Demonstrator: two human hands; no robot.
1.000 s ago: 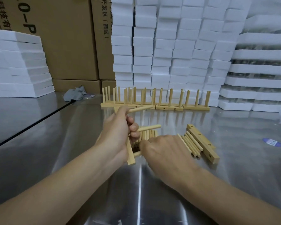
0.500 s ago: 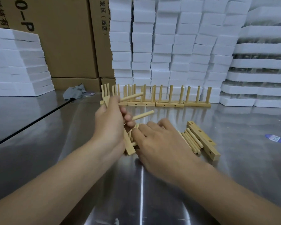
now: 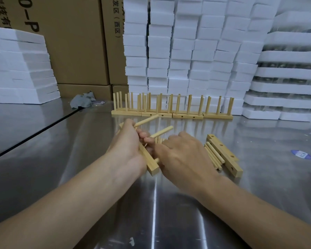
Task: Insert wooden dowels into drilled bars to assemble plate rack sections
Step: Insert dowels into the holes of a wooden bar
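My left hand [image 3: 127,142] grips a drilled wooden bar [image 3: 151,163] tilted above the steel table, with two dowels [image 3: 161,132] sticking out of it up and to the right. My right hand [image 3: 183,155] lies palm down over a small pile of loose dowels [image 3: 158,140] just right of the bar; its fingertips are hidden, so what they hold is unclear. More loose dowels [image 3: 214,155] and two drilled bars [image 3: 224,155] lie to the right. Several finished rack sections [image 3: 171,106] stand in a row at the back.
White foam blocks [image 3: 196,51] are stacked behind the rack sections and at the left [image 3: 20,69]. Cardboard boxes [image 3: 74,42] stand behind them. A grey rag [image 3: 83,101] lies at the back left, and a blue sticker [image 3: 302,154] on the steel table [image 3: 151,212] at right.
My left hand stays on the bar, which kept its two dowels. My right hand has slid over the loose dowel pile beside the bar.
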